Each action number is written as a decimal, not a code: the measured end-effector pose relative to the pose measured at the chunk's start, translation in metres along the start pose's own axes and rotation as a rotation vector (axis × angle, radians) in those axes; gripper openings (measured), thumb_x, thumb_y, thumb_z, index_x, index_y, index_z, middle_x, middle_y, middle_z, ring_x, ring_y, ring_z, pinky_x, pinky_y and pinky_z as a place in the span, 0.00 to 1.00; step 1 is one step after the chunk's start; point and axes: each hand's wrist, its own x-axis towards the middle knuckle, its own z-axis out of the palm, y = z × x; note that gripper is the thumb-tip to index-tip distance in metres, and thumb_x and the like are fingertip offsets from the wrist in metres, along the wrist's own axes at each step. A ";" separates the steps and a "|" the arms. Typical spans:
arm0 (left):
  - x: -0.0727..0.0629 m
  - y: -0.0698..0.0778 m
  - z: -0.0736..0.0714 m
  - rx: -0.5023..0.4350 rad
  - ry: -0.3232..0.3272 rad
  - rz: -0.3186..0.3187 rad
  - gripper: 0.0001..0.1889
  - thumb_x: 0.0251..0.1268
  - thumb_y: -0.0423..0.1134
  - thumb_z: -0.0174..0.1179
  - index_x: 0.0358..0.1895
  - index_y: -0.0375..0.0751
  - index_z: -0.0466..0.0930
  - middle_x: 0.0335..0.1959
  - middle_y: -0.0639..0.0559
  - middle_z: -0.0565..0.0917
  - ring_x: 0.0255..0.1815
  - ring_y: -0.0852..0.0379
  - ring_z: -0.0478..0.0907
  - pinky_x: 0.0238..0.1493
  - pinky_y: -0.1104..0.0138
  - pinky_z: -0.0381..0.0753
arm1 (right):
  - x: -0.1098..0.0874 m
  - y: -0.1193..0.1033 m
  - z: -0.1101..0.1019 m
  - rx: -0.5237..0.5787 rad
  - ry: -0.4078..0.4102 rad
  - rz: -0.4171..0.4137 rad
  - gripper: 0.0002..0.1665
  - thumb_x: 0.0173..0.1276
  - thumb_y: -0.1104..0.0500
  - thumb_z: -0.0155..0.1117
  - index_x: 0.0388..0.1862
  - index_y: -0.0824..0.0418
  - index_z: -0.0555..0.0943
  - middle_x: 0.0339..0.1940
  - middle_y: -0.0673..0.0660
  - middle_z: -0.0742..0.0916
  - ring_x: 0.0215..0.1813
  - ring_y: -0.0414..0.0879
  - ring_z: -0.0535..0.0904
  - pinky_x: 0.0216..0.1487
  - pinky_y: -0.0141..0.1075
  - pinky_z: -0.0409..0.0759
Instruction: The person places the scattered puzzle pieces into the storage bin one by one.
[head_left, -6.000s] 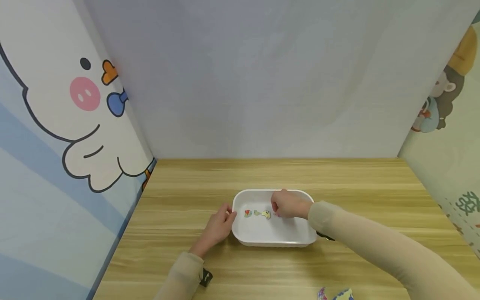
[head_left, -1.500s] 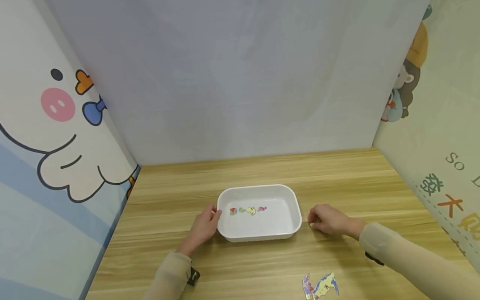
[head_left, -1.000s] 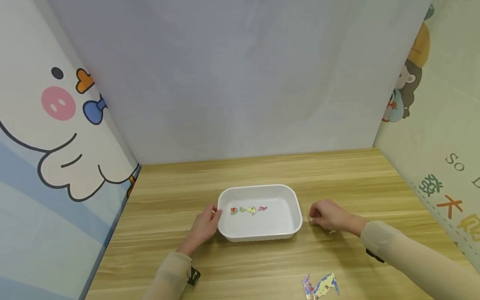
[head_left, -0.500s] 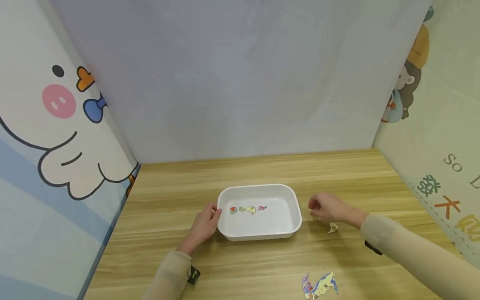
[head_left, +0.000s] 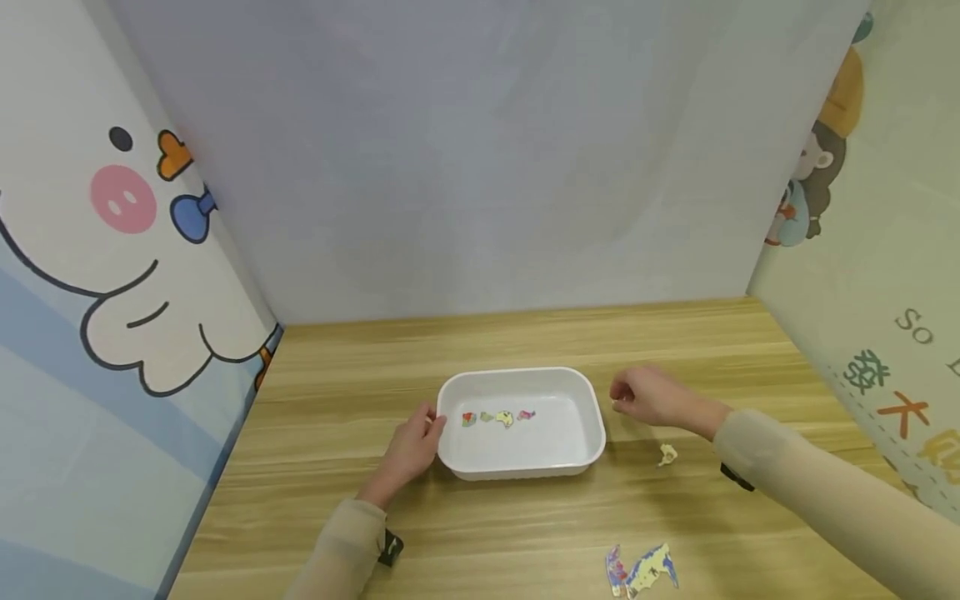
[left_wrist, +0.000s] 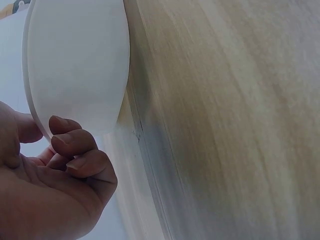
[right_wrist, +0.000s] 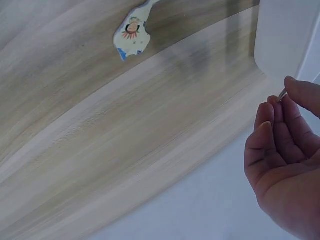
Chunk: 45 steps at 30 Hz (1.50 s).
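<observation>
The person's left hand [head_left: 409, 450] is gripping the end of a white tray [head_left: 521, 476] just to its right, the thumb lying at the rim and the other fingers curling by the outer wall. The right hand [head_left: 654, 398] is hovering over the wooden table [head_left: 517, 533], just off the tray's opposite end, and its thumb and fingertips are pinching a small thin piece [right_wrist: 282, 95]. I'm seeing that one nearly edge-on, so I can't tell its outline or its print.

Between the two hands, four small printed pieces [head_left: 505, 419] are lying in a row on the tray's floor, starting near the left hand and stopping around the middle. A cream piece [head_left: 667, 454] is lying on the table, a little closer to the person than the right hand; farther that way, a purplish piece [head_left: 616, 572] and a larger yellow-and-blue piece [head_left: 649, 570] are lying side by side.

To my eye, the step in hand is getting the pinched piece over to the row, with the left hand steadying the tray. The next move seems to be calling for clearing the rim nearest the right hand, lowering the piece beside the row's closest end, and releasing it without nudging its neighbour.
</observation>
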 end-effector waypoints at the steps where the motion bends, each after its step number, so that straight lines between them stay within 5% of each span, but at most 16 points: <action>1: 0.000 -0.001 0.000 0.001 0.001 -0.001 0.07 0.75 0.39 0.48 0.43 0.38 0.68 0.25 0.46 0.78 0.22 0.55 0.70 0.23 0.65 0.70 | 0.002 -0.001 0.000 -0.009 -0.002 0.002 0.03 0.59 0.65 0.67 0.31 0.65 0.82 0.26 0.49 0.82 0.30 0.41 0.76 0.33 0.38 0.77; 19: 0.000 -0.006 -0.002 0.002 0.006 0.027 0.07 0.74 0.40 0.49 0.42 0.39 0.68 0.22 0.49 0.76 0.21 0.56 0.70 0.22 0.65 0.69 | 0.031 -0.031 0.002 -0.081 -0.028 0.053 0.03 0.61 0.62 0.66 0.33 0.61 0.82 0.31 0.51 0.84 0.31 0.43 0.77 0.35 0.40 0.77; 33: 0.001 -0.006 -0.001 -0.026 0.018 0.045 0.06 0.74 0.38 0.49 0.43 0.38 0.68 0.23 0.47 0.79 0.20 0.57 0.69 0.22 0.65 0.69 | 0.054 -0.046 0.022 -0.121 -0.094 0.089 0.11 0.61 0.58 0.68 0.40 0.63 0.81 0.31 0.48 0.82 0.32 0.42 0.76 0.35 0.38 0.76; 45: 0.002 -0.009 -0.002 -0.030 0.011 0.038 0.07 0.74 0.38 0.49 0.43 0.38 0.67 0.21 0.51 0.76 0.19 0.57 0.69 0.21 0.65 0.68 | 0.068 -0.053 0.044 -0.177 -0.107 0.108 0.08 0.60 0.58 0.68 0.35 0.60 0.80 0.25 0.47 0.79 0.28 0.43 0.73 0.30 0.37 0.73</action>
